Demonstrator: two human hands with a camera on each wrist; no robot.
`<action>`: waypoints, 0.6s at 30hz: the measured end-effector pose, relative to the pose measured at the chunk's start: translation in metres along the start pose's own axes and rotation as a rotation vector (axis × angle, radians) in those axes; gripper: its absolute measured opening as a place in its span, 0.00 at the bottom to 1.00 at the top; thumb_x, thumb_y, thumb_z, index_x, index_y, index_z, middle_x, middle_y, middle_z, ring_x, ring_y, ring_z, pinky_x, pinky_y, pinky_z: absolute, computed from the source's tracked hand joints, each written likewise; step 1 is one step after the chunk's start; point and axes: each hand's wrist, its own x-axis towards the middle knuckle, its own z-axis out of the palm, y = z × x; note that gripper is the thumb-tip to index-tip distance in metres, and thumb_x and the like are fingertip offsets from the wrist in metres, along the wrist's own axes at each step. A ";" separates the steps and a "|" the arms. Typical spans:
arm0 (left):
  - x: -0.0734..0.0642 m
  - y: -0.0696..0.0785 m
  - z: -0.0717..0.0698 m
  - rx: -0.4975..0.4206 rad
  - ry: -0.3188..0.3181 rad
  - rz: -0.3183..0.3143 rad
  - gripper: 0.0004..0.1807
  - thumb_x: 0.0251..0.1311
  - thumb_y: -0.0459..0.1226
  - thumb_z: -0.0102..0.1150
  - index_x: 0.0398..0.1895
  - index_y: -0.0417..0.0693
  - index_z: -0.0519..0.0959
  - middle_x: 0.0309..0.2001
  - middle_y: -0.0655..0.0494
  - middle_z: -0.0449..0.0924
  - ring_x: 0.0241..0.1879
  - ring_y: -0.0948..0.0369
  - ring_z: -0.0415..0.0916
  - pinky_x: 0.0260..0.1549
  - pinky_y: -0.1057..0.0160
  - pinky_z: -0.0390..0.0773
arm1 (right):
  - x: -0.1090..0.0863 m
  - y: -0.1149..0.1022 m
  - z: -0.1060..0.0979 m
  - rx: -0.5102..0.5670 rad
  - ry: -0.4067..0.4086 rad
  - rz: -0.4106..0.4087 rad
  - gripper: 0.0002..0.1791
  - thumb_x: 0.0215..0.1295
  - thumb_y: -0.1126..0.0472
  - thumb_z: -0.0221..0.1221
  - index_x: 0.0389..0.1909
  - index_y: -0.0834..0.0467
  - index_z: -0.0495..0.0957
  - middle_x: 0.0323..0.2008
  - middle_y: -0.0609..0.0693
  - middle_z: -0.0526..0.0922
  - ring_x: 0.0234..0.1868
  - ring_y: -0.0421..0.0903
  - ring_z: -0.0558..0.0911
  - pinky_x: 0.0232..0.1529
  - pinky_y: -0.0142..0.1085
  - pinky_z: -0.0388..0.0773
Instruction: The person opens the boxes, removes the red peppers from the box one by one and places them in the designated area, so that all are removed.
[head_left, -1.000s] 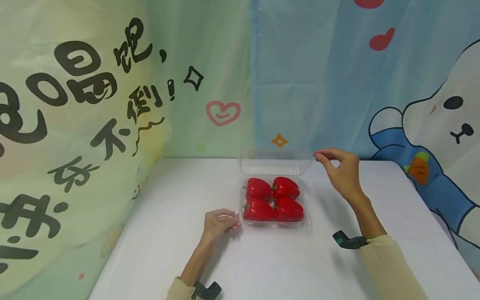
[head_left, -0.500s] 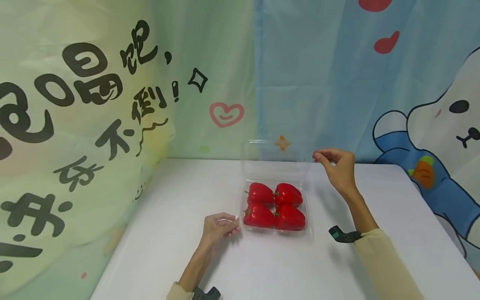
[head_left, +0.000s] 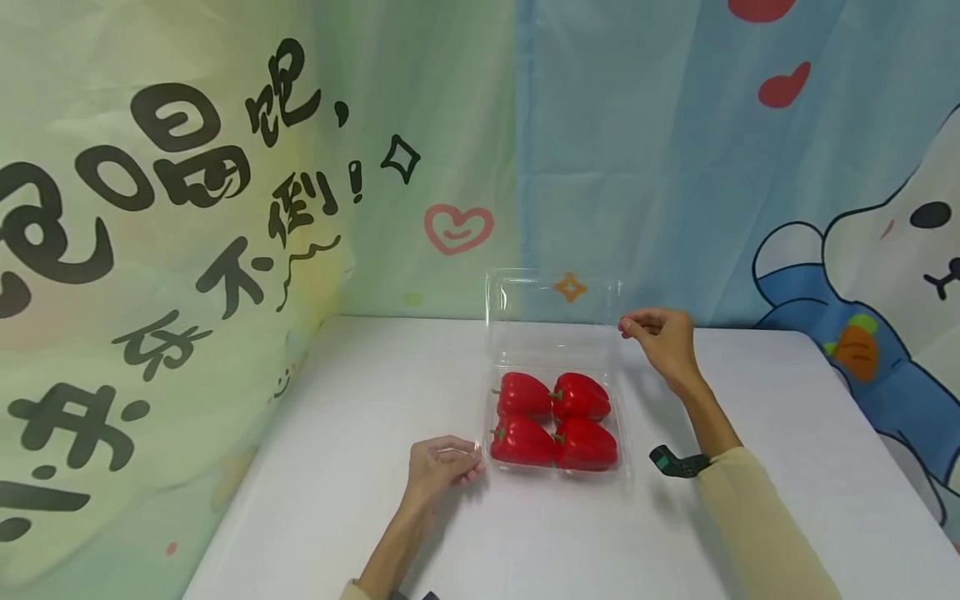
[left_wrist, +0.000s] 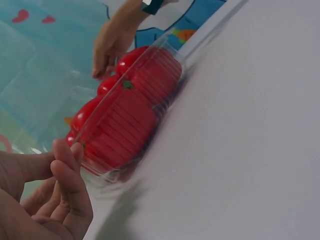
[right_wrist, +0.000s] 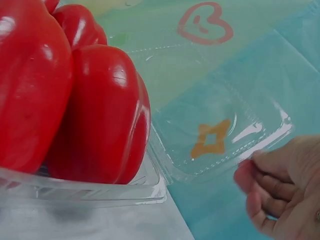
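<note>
Several red bell peppers (head_left: 522, 442) sit in two rows in a clear plastic clamshell box (head_left: 558, 472) on the table. The box's hinged lid (head_left: 525, 337) stands raised at the back, the curtain showing through it. My right hand (head_left: 660, 346) pinches the lid's right edge between thumb and fingertips; the right wrist view shows this hand (right_wrist: 282, 187) at the lid's rim. At the front left corner of the box, my left hand (head_left: 442, 468) pinches the rim, thumb against fingers. The left wrist view shows that hand (left_wrist: 55, 195) beside the box's ribbed wall.
A white table (head_left: 360, 375) lies under the box. Behind it hangs a printed curtain (head_left: 637, 167), with lettering at the left and a cartoon bear (head_left: 885, 242) at the right. A dark wrist camera (head_left: 678, 462) is strapped to the right wrist.
The lid has swung up from a lower, tilted position to a more upright one, my right hand staying on its edge. My left hand keeps to the box's corner. The head view has shifted slightly.
</note>
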 end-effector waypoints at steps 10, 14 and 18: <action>-0.012 -0.001 0.003 -0.013 -0.005 0.005 0.11 0.65 0.30 0.72 0.47 0.29 0.86 0.34 0.46 0.94 0.28 0.65 0.88 0.30 0.72 0.84 | 0.005 0.011 0.004 -0.032 -0.091 0.191 0.17 0.79 0.62 0.63 0.52 0.75 0.85 0.48 0.74 0.90 0.31 0.32 0.88 0.38 0.22 0.81; -0.016 -0.001 0.004 -0.012 -0.001 0.005 0.12 0.65 0.30 0.72 0.47 0.29 0.86 0.34 0.48 0.94 0.28 0.65 0.88 0.30 0.72 0.84 | 0.007 0.016 0.005 -0.026 -0.152 0.288 0.19 0.80 0.61 0.62 0.55 0.77 0.84 0.48 0.70 0.92 0.31 0.30 0.88 0.39 0.25 0.85; -0.018 -0.002 0.006 -0.029 0.000 -0.003 0.12 0.65 0.29 0.72 0.47 0.29 0.86 0.33 0.48 0.94 0.28 0.65 0.88 0.30 0.72 0.84 | 0.010 0.023 0.007 0.006 -0.185 0.349 0.21 0.79 0.61 0.63 0.57 0.77 0.83 0.45 0.64 0.94 0.31 0.30 0.88 0.41 0.27 0.87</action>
